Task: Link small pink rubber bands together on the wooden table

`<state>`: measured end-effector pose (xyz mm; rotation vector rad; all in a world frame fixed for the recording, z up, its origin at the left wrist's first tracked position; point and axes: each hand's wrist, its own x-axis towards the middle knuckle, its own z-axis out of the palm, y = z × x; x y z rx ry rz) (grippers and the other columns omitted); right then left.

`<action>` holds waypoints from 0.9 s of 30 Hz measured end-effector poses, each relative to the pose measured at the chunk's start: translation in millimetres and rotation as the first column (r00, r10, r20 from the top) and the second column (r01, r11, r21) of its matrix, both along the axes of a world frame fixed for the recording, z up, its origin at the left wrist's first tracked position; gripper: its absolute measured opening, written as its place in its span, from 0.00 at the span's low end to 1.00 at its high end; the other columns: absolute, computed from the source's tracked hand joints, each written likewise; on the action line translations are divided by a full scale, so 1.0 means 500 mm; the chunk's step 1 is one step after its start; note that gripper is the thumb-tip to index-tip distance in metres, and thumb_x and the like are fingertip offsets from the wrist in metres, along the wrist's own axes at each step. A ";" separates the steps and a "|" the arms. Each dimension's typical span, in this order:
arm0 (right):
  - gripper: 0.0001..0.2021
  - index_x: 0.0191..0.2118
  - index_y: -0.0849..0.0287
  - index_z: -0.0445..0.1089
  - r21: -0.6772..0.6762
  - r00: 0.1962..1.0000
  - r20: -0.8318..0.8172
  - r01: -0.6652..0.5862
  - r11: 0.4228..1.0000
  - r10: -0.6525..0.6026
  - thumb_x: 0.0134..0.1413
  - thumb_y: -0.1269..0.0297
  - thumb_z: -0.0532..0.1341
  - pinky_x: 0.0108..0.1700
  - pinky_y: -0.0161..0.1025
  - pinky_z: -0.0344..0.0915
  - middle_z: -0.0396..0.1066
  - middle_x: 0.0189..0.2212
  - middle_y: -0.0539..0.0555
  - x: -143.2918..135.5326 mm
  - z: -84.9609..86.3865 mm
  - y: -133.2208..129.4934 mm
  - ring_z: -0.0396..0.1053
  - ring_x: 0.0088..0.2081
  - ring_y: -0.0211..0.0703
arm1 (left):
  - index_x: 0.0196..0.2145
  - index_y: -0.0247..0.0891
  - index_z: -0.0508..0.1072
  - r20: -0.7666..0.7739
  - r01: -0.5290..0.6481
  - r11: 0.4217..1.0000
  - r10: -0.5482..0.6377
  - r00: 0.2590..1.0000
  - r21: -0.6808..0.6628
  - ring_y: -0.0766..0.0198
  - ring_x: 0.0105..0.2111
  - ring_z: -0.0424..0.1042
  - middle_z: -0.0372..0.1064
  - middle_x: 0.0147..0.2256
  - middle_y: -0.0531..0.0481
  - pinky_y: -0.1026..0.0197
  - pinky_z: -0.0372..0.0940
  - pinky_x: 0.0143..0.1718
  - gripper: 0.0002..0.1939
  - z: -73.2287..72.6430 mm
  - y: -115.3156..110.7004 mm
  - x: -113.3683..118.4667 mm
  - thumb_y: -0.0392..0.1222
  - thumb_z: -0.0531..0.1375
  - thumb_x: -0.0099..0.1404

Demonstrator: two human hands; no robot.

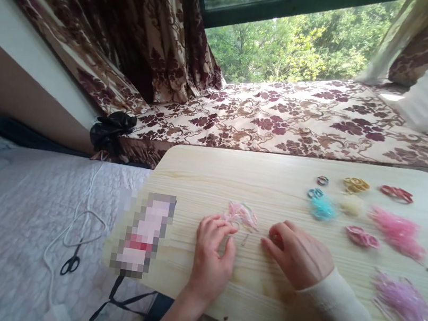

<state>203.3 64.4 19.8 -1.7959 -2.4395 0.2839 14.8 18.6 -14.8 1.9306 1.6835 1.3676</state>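
Observation:
On the pale wooden table [195, 179] lies a small loose pile of pink and whitish elastic bands [241, 214]. My left hand [214, 252] rests at the near edge of this pile, its fingers apart and nothing visible in them. A tiny band [244, 239] lies by itself between my two hands. To the right of it, my right hand [299, 252] hovers low over the table with fingers curled and thumb toward the index finger. Whatever its fingertips hold, if anything, is too small to make out.
Piles of blue [322, 208], pink [400, 231] and purple bands [403, 307] lie at the right, with coloured hair ties [356, 185] around them. A blurred-out object [144, 233] sits at the table's left edge. Scissors [70, 265] and a white cable lie on the bed.

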 end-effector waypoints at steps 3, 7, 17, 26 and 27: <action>0.11 0.29 0.55 0.69 -0.031 0.999 0.032 -0.040 0.999 0.041 0.62 0.63 0.53 0.27 0.36 0.52 0.71 0.29 0.50 0.000 0.006 0.003 0.69 0.27 0.37 | 0.40 0.40 0.74 0.004 0.005 1.000 -0.005 1.000 -0.002 0.53 0.52 0.68 0.74 0.39 0.46 0.44 0.64 0.57 0.13 0.000 -0.001 0.001 0.27 0.55 0.63; 0.15 0.28 0.55 0.68 0.045 0.997 0.006 -0.074 0.996 0.074 0.63 0.64 0.49 0.29 0.37 0.54 0.71 0.27 0.51 0.009 -0.004 -0.002 0.69 0.27 0.37 | 0.40 0.40 0.74 0.009 0.000 1.000 0.000 1.000 -0.006 0.53 0.52 0.68 0.73 0.40 0.46 0.43 0.64 0.57 0.13 -0.002 -0.002 0.001 0.28 0.55 0.63; 0.16 0.28 0.52 0.64 0.212 0.984 -0.171 -0.021 0.977 0.059 0.66 0.58 0.47 0.27 0.38 0.58 0.69 0.24 0.49 0.101 0.020 -0.094 0.67 0.23 0.37 | 0.40 0.41 0.75 -0.012 0.000 1.000 0.000 1.000 0.005 0.54 0.52 0.68 0.74 0.40 0.47 0.45 0.65 0.56 0.12 -0.014 0.000 -0.004 0.31 0.55 0.65; 0.16 0.33 0.50 0.70 0.059 0.957 -0.085 0.282 0.958 -0.277 0.60 0.46 0.52 0.26 0.39 0.64 0.75 0.31 0.52 0.345 0.021 -0.143 0.74 0.29 0.45 | 0.39 0.41 0.76 -0.037 0.014 1.000 -0.014 0.999 0.005 0.53 0.52 0.68 0.75 0.40 0.47 0.44 0.64 0.56 0.10 -0.024 0.002 -0.011 0.34 0.55 0.65; 0.16 0.33 0.50 0.70 0.037 0.954 -0.076 0.293 0.955 -0.289 0.59 0.46 0.52 0.27 0.40 0.65 0.75 0.31 0.52 0.357 0.015 -0.140 0.74 0.30 0.45 | 0.39 0.41 0.76 -0.042 0.015 1.000 -0.015 0.999 0.006 0.53 0.51 0.68 0.75 0.40 0.47 0.44 0.64 0.56 0.10 -0.024 0.002 -0.012 0.34 0.56 0.65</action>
